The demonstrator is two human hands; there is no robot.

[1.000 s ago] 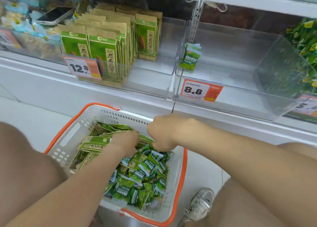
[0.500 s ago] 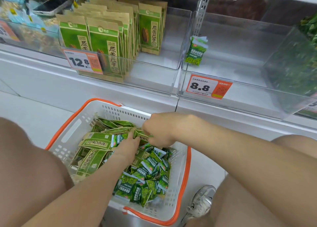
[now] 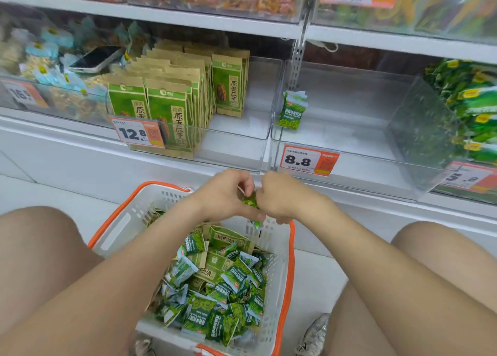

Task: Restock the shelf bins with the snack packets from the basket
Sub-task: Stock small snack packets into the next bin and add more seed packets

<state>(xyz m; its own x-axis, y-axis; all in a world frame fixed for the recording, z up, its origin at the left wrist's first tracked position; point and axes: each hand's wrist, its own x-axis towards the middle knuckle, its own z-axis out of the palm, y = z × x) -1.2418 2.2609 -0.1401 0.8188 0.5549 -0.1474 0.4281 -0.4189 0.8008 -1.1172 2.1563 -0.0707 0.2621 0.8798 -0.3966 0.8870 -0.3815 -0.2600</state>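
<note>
Left hand [image 3: 224, 195] and right hand [image 3: 286, 198] meet knuckle to knuckle, both curled round green packets [image 3: 250, 201] pinched between them. I see them just above the far rim of the basket [image 3: 115, 232]. Below lies a pile [image 3: 215, 302] of more. Ahead, the 8.8 bin [image 3: 349, 129] holds a lone packet [image 3: 291, 111] — upright by its left wall.

The left hand [image 3: 221, 196] and right hand [image 3: 285, 200] are bare, as are forearms and knees; the right foot wears a pale grey lace-up mesh sneaker [image 3: 315, 333].
</note>
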